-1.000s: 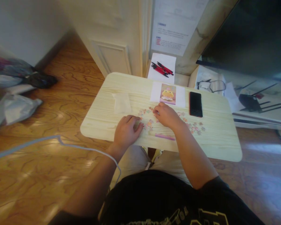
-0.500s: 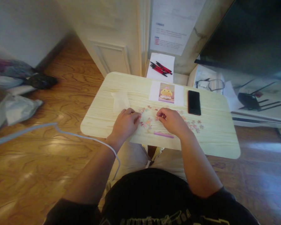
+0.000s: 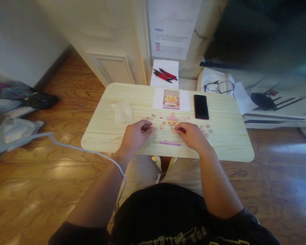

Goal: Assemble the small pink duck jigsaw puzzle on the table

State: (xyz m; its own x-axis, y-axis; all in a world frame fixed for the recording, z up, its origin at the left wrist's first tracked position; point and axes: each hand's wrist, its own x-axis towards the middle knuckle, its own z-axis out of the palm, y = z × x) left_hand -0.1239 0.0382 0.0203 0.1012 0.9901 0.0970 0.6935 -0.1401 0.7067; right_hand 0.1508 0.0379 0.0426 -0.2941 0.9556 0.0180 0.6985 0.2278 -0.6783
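A partly joined jigsaw puzzle (image 3: 171,120), with a yellow duck face and pink top, lies on the table between my hands. My right hand (image 3: 191,134) is closed in a pinch at its lower right edge, on what looks like a small puzzle piece. On the other side, my left hand (image 3: 137,134) has thumb and fingers drawn together over loose pieces; whatever is in its fingertips is hidden. A joined purple strip (image 3: 170,143) lies nearer to me. Loose puzzle pieces (image 3: 207,130) are scattered beside my right hand, partly covered by it.
A printed duck picture (image 3: 171,99) on white paper lies at the table's (image 3: 227,143) back, with a black phone (image 3: 201,107) to its right. A clear plastic bag (image 3: 123,113) lies at left. Red pens (image 3: 164,75) rest on paper behind. A pale cable (image 3: 102,152) crosses my left forearm.
The view has shifted, so the table stands further left in it. The duck-face section shows between my hands now, with fewer loose pieces there. Both hands stay low over the table.
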